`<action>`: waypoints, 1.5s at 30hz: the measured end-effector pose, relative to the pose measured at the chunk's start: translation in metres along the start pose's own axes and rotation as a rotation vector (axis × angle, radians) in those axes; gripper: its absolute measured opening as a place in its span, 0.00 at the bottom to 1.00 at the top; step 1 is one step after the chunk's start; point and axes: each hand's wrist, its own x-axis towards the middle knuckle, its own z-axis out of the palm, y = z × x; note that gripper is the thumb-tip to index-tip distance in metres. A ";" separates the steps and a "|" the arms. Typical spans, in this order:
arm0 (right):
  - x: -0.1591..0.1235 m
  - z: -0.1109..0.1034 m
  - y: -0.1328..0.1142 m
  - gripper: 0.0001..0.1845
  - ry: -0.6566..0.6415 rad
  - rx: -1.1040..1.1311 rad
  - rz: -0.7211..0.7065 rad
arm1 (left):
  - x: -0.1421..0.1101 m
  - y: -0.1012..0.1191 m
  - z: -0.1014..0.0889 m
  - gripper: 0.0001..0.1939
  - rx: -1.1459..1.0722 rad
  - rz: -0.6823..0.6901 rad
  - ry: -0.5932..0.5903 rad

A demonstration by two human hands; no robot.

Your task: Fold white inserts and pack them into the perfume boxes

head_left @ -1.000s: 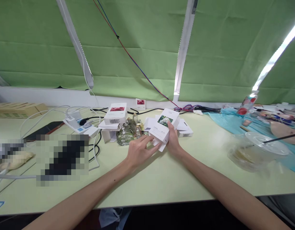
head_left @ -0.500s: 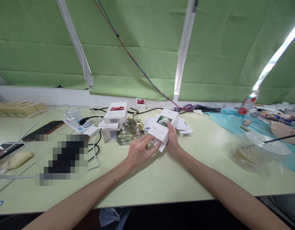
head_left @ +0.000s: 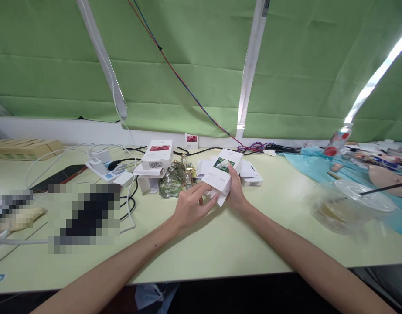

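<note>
White rectangular cardboard box with a white-flower picture (head_left: 217, 175) is tilting above the pale green tabletop (head_left: 201, 257), between the person's two hands. The right hand (head_left: 235, 187) is gripping it by its right edge, the thumb pressing on the printed front near the flower. The left hand (head_left: 192, 205) is reaching to the lower end, where a thin white paper flap (head_left: 222, 199) is sticking out. Its thumb and curled fingers are touching that end; whether they are pinching the flap is hard to tell.

Clear glass bottles with gold-coloured parts (head_left: 171, 182) are standing close together just left of the held box. Beside them, a white carton with a red picture and a barcode (head_left: 157, 154) is lying on top of other white cardboard packaging (head_left: 148, 171). Another white carton (head_left: 252, 176) is lying on the tabletop to the right, partly hidden behind the right hand. Farther back, a small white box with a red picture (head_left: 191, 140) is standing near the wall. Well off to the right, a clear plastic cup with a black straw (head_left: 345, 209) is sitting near a light-blue plastic sheet (head_left: 314, 163).
</note>
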 end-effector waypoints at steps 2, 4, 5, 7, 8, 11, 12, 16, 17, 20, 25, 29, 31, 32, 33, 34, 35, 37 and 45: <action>0.000 0.001 -0.002 0.27 0.005 -0.005 0.020 | 0.000 0.000 0.000 0.06 -0.015 0.003 -0.005; 0.001 0.001 -0.004 0.28 -0.003 -0.010 0.056 | 0.000 0.000 0.000 0.06 -0.032 0.019 -0.008; 0.001 0.000 -0.005 0.29 -0.013 -0.011 0.078 | 0.000 0.000 0.000 0.06 -0.038 0.028 -0.008; 0.001 0.000 -0.007 0.30 -0.023 -0.001 0.113 | -0.001 -0.001 0.000 0.05 -0.049 0.044 -0.007; 0.000 0.000 -0.009 0.30 -0.028 0.008 0.129 | -0.001 -0.001 -0.001 0.06 -0.052 0.050 -0.007; 0.000 0.001 -0.013 0.30 -0.034 0.049 0.171 | -0.001 -0.002 -0.002 0.08 -0.052 0.061 -0.031; -0.001 0.002 -0.014 0.30 -0.029 0.063 0.181 | 0.000 -0.001 -0.003 0.09 -0.051 0.065 -0.043; -0.001 0.002 -0.017 0.27 -0.005 0.105 0.191 | 0.002 0.000 -0.005 0.15 -0.049 0.084 -0.056; -0.001 0.002 -0.017 0.26 -0.008 0.106 0.196 | 0.002 0.000 -0.005 0.16 -0.047 0.091 -0.051; -0.002 0.002 -0.018 0.27 -0.023 0.092 0.211 | 0.003 -0.001 -0.004 0.17 -0.029 0.107 -0.030; -0.004 0.005 -0.022 0.25 -0.009 0.088 0.253 | 0.002 -0.006 -0.003 0.13 -0.003 0.126 0.003; -0.006 0.007 -0.024 0.23 0.006 0.115 0.284 | 0.002 -0.007 -0.003 0.11 -0.004 0.139 0.030; -0.006 0.007 -0.024 0.23 -0.002 0.118 0.273 | 0.003 -0.007 -0.003 0.11 -0.010 0.128 0.037; -0.006 0.007 -0.024 0.22 -0.015 0.124 0.269 | 0.003 -0.007 -0.004 0.11 -0.014 0.120 0.037; -0.005 0.006 -0.024 0.23 -0.031 0.130 0.270 | 0.004 -0.007 -0.004 0.11 -0.018 0.112 0.038; -0.005 0.005 -0.023 0.23 -0.046 0.135 0.279 | 0.004 -0.007 -0.004 0.11 -0.022 0.104 0.037; -0.004 0.005 -0.022 0.23 -0.059 0.139 0.292 | 0.003 -0.007 -0.004 0.11 -0.025 0.096 0.037; -0.003 0.003 -0.021 0.24 -0.075 0.148 0.310 | 0.003 -0.008 -0.003 0.11 -0.032 0.088 0.039; -0.003 0.002 -0.021 0.28 -0.117 0.131 0.368 | 0.002 -0.010 -0.003 0.10 -0.033 0.094 0.049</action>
